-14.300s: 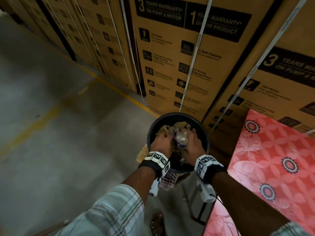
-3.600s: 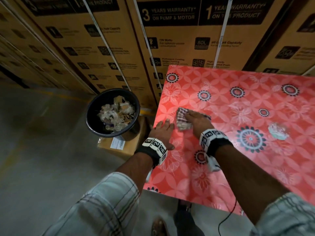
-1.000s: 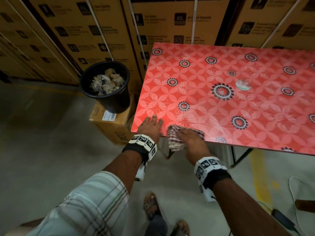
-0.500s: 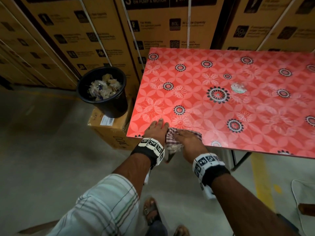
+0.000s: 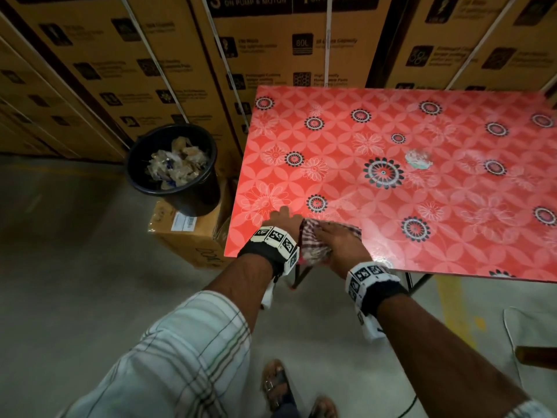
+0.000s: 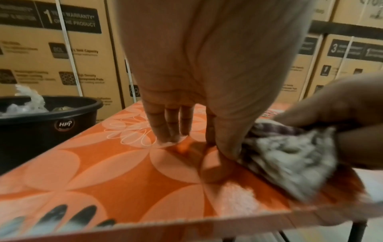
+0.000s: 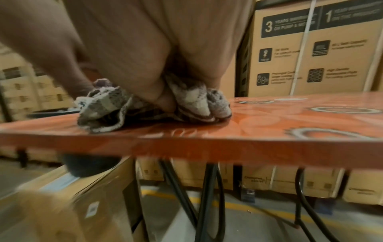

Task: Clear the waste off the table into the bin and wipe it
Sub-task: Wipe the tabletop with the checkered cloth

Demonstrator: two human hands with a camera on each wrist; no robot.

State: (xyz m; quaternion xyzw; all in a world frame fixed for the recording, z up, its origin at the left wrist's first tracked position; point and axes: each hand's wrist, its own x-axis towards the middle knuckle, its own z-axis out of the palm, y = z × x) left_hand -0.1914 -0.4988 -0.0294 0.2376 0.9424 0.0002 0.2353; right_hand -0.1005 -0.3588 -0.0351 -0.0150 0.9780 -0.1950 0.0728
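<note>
The red flower-patterned table point(image 5: 452, 206) has a small crumpled piece of waste point(image 5: 417, 158) lying near its middle. At the near left corner my right hand point(image 5: 328, 233) presses a checked cloth point(image 5: 313, 251) onto the top. In the right wrist view the right hand point(image 7: 163, 101) has its fingers bunched into the cloth point(image 7: 103, 111), which lies just inside the table edge point(image 7: 207, 145). Next to it, my left hand point(image 5: 281, 215) lies flat on the table. In the left wrist view the left hand point(image 6: 176, 135) has straight fingers and holds nothing. The black bin point(image 5: 199, 191), full of crumpled waste, stands left of the table.
The bin sits on a cardboard box point(image 5: 187, 236) against the table's left side. Tall stacked cartons point(image 5: 271, 40) wall off the far side. Concrete floor point(image 5: 75, 267) opens to the left, and my sandalled feet point(image 5: 277, 384) are below. Black table legs point(image 7: 207, 196) show under the top.
The right hand has pushed the cloth from over the near edge slightly further onto the table. The left hand has stayed flat at the near left corner.
</note>
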